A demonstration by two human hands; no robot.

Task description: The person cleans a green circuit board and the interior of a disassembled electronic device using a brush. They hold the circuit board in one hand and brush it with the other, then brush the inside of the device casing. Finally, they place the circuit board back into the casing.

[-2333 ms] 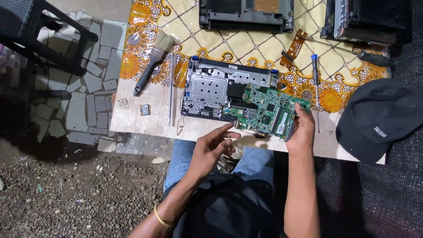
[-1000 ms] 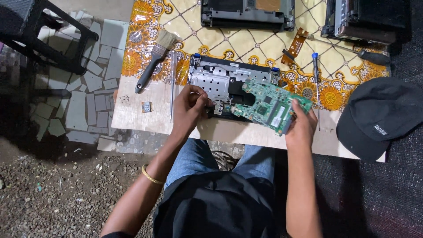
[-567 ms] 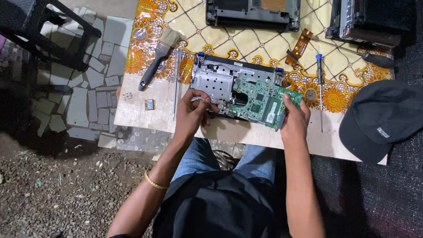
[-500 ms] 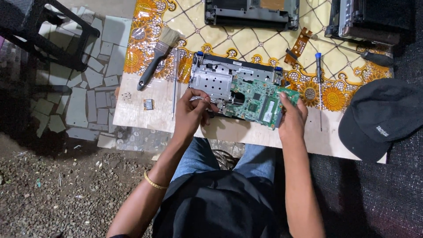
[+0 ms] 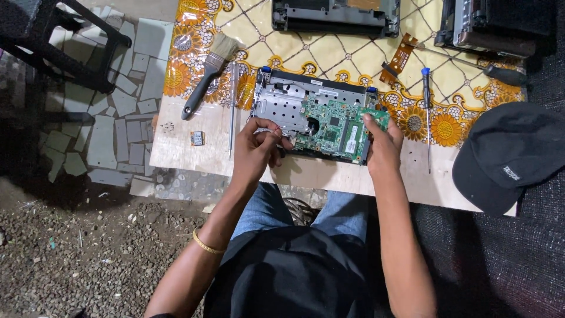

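An opened laptop base (image 5: 282, 103) with a silver metal frame lies on a patterned board. A green circuit board (image 5: 338, 126) rests almost flat in its right half. My right hand (image 5: 382, 144) grips the circuit board's right edge, thumb on top. Fingers curled, my left hand (image 5: 259, 150) rests on the front left edge of the base, beside the board's left end.
A paintbrush (image 5: 206, 73) and a thin metal rod (image 5: 231, 115) lie left of the base, with a small chip (image 5: 197, 138) near them. Right of it are a blue-handled screwdriver (image 5: 426, 112), an orange ribbon cable (image 5: 397, 56) and a black cap (image 5: 509, 156). Other device housings (image 5: 335, 15) sit behind.
My left hand went from the front of the table to the base's left edge. The circuit board, tilted up in my right hand, came down and left, almost flat into the base.
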